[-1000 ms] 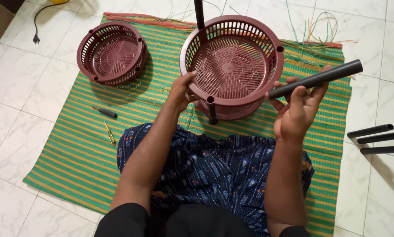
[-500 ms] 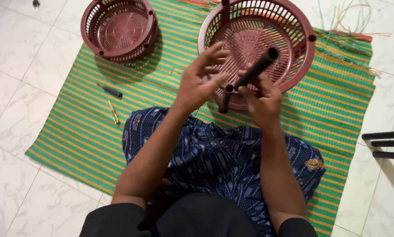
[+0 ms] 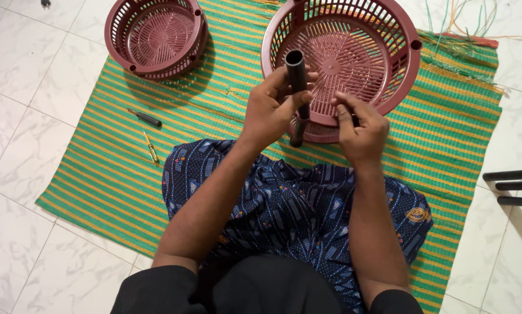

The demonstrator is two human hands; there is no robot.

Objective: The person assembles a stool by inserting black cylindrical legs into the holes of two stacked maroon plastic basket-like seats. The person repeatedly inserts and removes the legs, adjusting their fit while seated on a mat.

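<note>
the left hand (image 3: 272, 110) has its fingers clamped round a black tube (image 3: 297, 81), held upright over the near rim of the large maroon basket (image 3: 400, 75) on the green striped mat (image 3: 121, 180). the right hand (image 3: 361, 127) rests on that rim, fingers curled together on it. a smaller maroon basket (image 3: 156, 36) sits well apart.

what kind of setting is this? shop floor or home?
Most likely a home floor, not a workshop. The person sits on a green striped woven mat laid over white marbled floor tiles, with maroon plastic baskets beside them; the left hand holds a black tube.
</note>
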